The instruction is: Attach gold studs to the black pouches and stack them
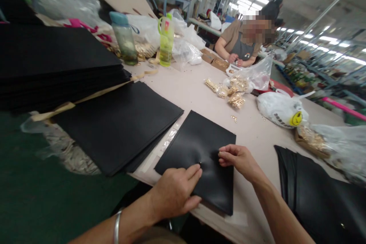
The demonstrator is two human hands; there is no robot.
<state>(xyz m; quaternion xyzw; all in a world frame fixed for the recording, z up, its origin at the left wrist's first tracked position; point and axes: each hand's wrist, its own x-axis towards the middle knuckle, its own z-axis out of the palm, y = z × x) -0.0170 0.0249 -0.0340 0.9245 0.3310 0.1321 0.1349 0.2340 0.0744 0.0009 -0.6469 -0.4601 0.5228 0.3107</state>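
A black leather-like sheet (183, 141) lies on top of a thin stack at the table's near edge. My left hand (174, 190) rests on its near left part, two fingers stretched flat and the thumb apart by the edge. At those fingertips sits a small metal stud (200, 163), with the sheet dimpled around it. Over the sheet's right side, my right hand (236, 159) pinches a tiny gold-coloured metal piece (219, 153), mostly hidden by finger and thumb. Several loose gold pieces (234, 119) lie beyond the sheet.
Black sheet stacks (120, 122) stand left, taller ones (51, 53) behind; more black sheets (317, 194) lie right. Bagged gold hardware (236, 100), a white plastic bag (281, 108) and two bottles (165, 42) (124, 40) stand farther back. A co-worker (243, 42) sits across the table.
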